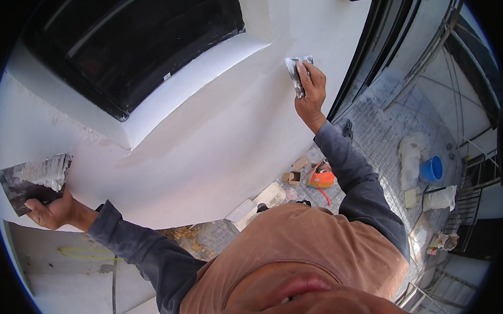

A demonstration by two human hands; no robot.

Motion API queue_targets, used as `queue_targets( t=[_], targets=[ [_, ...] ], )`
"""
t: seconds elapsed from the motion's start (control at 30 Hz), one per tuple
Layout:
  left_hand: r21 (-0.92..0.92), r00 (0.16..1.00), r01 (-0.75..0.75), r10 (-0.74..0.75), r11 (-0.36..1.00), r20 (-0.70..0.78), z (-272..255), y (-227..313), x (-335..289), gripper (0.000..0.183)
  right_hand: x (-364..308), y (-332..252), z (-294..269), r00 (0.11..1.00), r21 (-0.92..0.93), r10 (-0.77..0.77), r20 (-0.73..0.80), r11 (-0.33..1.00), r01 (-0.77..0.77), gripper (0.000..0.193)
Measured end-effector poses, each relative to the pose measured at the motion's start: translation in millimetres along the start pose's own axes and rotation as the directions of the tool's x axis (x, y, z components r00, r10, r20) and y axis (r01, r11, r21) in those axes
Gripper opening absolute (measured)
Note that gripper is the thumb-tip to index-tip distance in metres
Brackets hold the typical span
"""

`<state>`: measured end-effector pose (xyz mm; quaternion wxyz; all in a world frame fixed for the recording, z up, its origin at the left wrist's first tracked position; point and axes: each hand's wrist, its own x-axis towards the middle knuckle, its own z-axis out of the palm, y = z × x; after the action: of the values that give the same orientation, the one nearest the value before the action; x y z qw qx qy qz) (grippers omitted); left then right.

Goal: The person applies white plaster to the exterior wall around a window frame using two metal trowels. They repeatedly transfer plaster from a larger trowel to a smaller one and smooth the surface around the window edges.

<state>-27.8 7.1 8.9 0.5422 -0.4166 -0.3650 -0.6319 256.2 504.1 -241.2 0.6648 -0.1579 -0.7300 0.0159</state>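
In my left hand is a wide, dark plastering trowel, its flat face carrying a ridged smear of white plaster. My fingers close round its lower edge at the far left. Up at the right, my right hand grips a smaller putty knife streaked with white. Its blade lies against or very near the white wall; whether it touches I cannot tell. Damp-looking grey patches mark the wall below the window.
A dark window with a white sill is set in the wall. On the paved floor stand an orange bag, a small carton and a blue bucket. Scaffold poles rise at the right.
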Motion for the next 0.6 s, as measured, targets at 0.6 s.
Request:
queue_targets(
  t=[0.6],
  targets=[
    [0.038,0.999,0.045,-0.046,0.998,0.022,-4.4,-3.5,1.0,0.052,-24.5,-78.7,-15.2,0.984,0.072,-0.098,0.151,0.994,0.088,0.053]
  ],
)
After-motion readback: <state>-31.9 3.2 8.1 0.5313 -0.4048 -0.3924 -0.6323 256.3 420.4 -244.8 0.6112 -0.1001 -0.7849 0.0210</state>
